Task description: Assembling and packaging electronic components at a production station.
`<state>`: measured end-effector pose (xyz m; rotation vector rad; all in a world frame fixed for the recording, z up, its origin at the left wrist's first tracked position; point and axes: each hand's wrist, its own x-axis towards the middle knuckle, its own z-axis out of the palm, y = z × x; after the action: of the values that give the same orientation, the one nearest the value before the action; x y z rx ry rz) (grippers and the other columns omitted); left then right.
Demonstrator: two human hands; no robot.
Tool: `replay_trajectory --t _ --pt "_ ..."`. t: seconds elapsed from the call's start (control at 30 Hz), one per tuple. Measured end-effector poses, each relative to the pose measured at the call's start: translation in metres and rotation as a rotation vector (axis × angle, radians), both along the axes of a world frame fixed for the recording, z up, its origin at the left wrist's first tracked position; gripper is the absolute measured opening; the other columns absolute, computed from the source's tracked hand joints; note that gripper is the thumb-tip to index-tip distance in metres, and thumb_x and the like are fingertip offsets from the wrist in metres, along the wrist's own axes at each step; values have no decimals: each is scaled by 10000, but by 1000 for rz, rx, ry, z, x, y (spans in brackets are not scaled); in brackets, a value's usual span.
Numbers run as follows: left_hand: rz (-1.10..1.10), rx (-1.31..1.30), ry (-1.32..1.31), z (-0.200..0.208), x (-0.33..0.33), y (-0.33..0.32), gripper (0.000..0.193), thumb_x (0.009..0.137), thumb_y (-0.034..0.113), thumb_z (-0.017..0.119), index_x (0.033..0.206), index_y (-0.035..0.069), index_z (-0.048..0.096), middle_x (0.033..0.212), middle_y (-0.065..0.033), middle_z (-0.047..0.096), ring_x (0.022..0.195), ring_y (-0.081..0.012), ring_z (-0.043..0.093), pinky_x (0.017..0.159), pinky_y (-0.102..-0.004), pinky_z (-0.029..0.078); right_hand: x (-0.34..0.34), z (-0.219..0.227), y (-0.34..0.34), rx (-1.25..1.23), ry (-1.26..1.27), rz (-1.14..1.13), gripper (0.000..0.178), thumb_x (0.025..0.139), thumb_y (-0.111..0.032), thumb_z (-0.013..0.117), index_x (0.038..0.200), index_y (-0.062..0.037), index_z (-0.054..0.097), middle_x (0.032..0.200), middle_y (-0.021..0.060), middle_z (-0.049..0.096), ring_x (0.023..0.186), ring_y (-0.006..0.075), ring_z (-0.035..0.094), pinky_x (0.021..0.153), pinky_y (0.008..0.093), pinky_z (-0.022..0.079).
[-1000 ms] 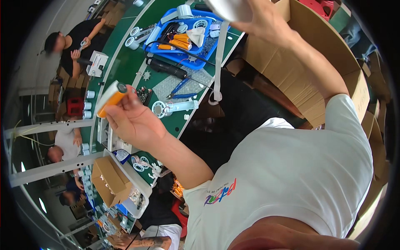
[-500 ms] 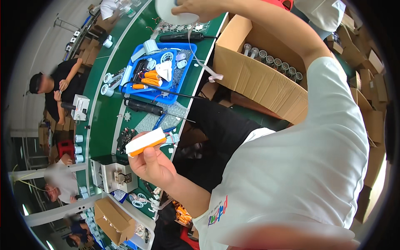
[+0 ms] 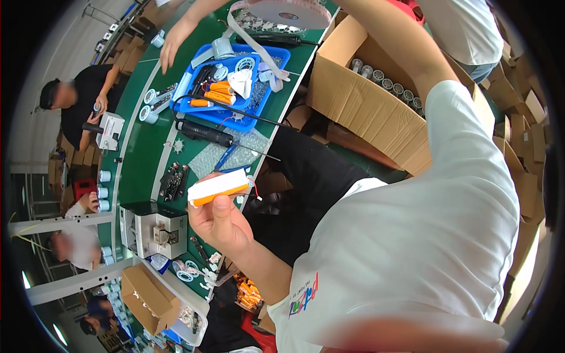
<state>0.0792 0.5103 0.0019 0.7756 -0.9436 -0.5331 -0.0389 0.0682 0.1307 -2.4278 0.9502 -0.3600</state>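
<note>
In my left hand is a battery pack, orange along its lower side with a white strip on its upper face. My thumb presses its near side and the other fingers lie behind it. Thin red wires with a small white plug trail from its right end. My right forearm runs out past the top edge, so that hand is out of sight. Close by, at the top, a flat white tape roll hangs with a loose strip trailing over the blue trays. What grips the roll is hidden.
Nested blue trays hold orange batteries and pale parts. A black electric screwdriver lies beside bubble wrap. A grey bench machine stands lower left. The cardboard box holds several cylinders. A co-worker's hand reaches over the table.
My right hand has left the view past the top edge, while the tape roll has shifted right. My left hand still holds the battery pack. A co-worker's hand has come in at the top.
</note>
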Motion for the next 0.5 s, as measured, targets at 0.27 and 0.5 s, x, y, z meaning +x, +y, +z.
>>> replay_trajectory --t 0.27,0.5 --pt "101 100 125 -9 -12 -2 352 1067 46 611 1380 -104 555 1314 -244 659 1018 -290 733 847 -347 643 67 -132 35 -468 232 65 509 980 -490 599 922 -18 780 1005 272 761 877 390 732 700 447 590" --pt "140 109 328 -16 -2 -3 385 1092 118 620 1406 -95 558 1317 -221 671 1051 -258 716 946 -338 606 44 -134 66 -545 189 70 589 923 -565 680 948 17 763 1039 263 737 888 421 711 732 474 599"
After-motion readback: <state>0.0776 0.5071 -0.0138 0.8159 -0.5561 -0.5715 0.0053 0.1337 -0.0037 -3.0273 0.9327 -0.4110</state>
